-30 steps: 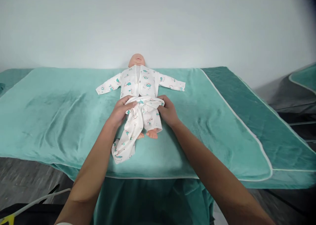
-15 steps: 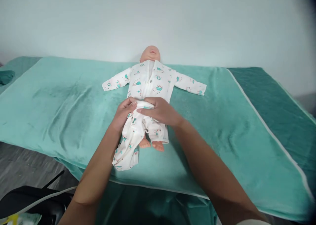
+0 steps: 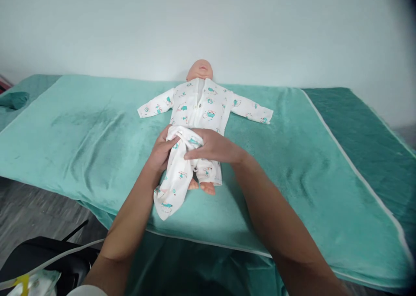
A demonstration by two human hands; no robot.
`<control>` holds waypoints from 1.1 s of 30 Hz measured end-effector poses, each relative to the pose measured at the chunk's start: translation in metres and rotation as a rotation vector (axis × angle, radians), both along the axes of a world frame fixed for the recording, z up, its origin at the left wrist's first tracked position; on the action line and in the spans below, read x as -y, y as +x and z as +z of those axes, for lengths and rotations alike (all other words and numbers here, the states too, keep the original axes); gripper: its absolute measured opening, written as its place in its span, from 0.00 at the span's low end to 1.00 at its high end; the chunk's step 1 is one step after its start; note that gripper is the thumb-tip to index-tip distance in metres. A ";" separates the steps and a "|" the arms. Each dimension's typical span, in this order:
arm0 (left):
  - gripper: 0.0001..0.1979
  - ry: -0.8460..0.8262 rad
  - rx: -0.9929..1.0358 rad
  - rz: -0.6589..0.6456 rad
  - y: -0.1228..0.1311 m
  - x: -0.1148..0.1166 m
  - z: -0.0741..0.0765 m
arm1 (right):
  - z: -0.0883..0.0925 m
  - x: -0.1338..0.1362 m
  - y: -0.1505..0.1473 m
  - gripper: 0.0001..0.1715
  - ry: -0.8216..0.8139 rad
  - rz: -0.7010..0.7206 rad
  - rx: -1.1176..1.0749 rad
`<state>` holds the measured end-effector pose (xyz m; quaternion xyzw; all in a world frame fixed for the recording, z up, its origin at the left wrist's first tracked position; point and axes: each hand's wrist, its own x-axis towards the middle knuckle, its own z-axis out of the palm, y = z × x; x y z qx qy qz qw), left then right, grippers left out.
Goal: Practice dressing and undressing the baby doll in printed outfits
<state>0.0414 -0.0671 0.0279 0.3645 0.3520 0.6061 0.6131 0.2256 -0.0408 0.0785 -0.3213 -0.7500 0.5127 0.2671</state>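
A baby doll (image 3: 199,69) lies on its back on a teal blanket (image 3: 81,131), head toward the wall. It wears a white printed top (image 3: 201,107) with both sleeves spread out. White printed trousers (image 3: 177,174) are bunched at its waist, one empty leg trailing toward me beside the bare feet (image 3: 203,186). My left hand (image 3: 160,151) is closed on the trouser waistband at the doll's left-of-frame hip. My right hand (image 3: 211,148) lies across the waist, fingers pinching the same waistband.
The teal blanket covers a bed or table whose front edge (image 3: 208,244) runs close to me. A darker green cover (image 3: 364,135) shows at the right. A dark object with a white cable (image 3: 48,261) sits on the floor at lower left. A pale wall stands behind.
My right hand has slid from the doll's far hip across to the middle of the waist. The waistband is bunched higher. The view has shifted left.
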 end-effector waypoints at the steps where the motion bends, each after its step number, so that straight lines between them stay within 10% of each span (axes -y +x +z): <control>1: 0.20 0.005 0.016 0.014 0.001 0.000 0.000 | 0.002 0.001 0.000 0.22 0.022 0.043 0.065; 10: 0.26 -0.081 -0.130 -0.006 -0.002 -0.002 -0.003 | -0.013 0.003 -0.006 0.07 -0.225 -0.253 -0.313; 18: 0.30 -0.043 -0.286 -0.280 -0.013 0.006 0.003 | -0.017 0.002 -0.008 0.13 -0.266 -0.403 -0.495; 28: 0.28 -0.038 -0.141 0.058 -0.005 -0.002 -0.001 | 0.003 0.003 0.001 0.21 0.012 0.114 0.075; 33: 0.28 -0.048 -0.202 0.038 -0.004 0.001 0.000 | -0.005 0.004 0.001 0.18 -0.127 -0.030 -0.068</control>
